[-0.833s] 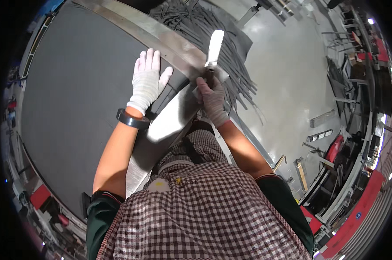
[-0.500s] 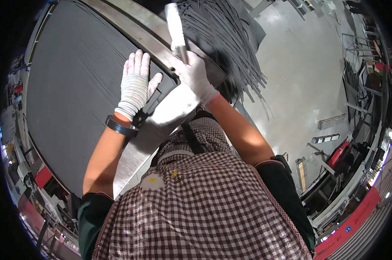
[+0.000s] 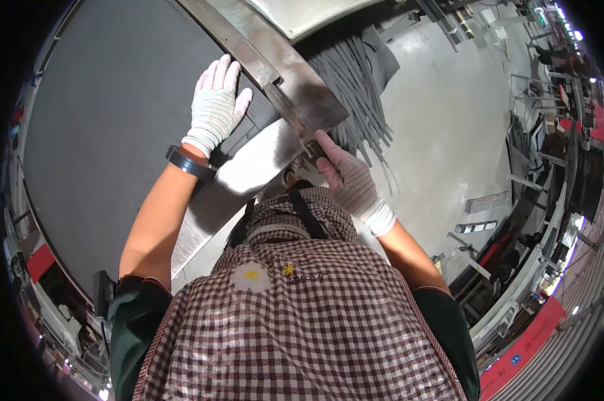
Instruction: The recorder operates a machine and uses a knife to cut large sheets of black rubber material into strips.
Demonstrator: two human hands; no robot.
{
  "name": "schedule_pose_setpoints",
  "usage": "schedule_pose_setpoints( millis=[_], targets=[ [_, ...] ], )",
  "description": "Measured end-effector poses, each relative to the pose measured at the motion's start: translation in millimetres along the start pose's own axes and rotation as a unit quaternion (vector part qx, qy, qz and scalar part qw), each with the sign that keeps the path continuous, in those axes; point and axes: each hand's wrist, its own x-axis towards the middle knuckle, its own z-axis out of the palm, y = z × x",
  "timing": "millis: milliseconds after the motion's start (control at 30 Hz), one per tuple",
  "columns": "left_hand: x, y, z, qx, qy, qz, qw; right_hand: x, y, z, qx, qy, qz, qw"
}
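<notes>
**Left hand (image 3: 215, 103) flat on a big gray sheet (image 3: 121, 127), right hand (image 3: 350, 175) at a metal corner**

Closest is a cloth apron (image 3: 302, 327) with small brown and white checks and a pale patch. Past it, a flat, shiny metal strip (image 3: 205, 217) with fine scratchy lines slants along the near right edge of the gray sheet. The sheet is dark and dull, with thin lines on it, and fills the left side. Farther on, a long, smooth metal bar (image 3: 282, 57) runs along the sheet's far right edge. To the right of the bar lies a messy pile of thin, bendy dark strips (image 3: 355, 77), near the smooth gray floor (image 3: 442, 120).

The right hand is closed around a short dark handle (image 3: 312, 148) by the bar's near end, pointing finger out long, thumb beside it. How hard it squeezes, I cannot tell. A bit farther and to the left, the left hand lies palm down, fingers straight and close together, thumb out to the right. It grips nothing.
</notes>
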Motion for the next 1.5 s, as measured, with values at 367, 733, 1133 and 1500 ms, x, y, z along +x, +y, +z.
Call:
schedule_pose_setpoints(
  millis=[367,733,1133,1500],
  targets=[
    [-3,-4,10,0.045,-0.005,-0.001,0.999,14,-33,-24,-0.283,-0.086,-0.035,0.955],
    [18,-1,18,0.035,0.026,0.010,0.999,31,-36,-37,-0.411,-0.075,-0.150,0.896],
    [-12,4,2,0.052,0.034,-0.039,0.997,45,-88,11,-0.571,-0.096,-0.244,0.778],
    [-6,6,5,0.040,0.036,-0.042,0.998,58,-104,50,-0.514,-0.168,-0.048,0.840]
  ],
)
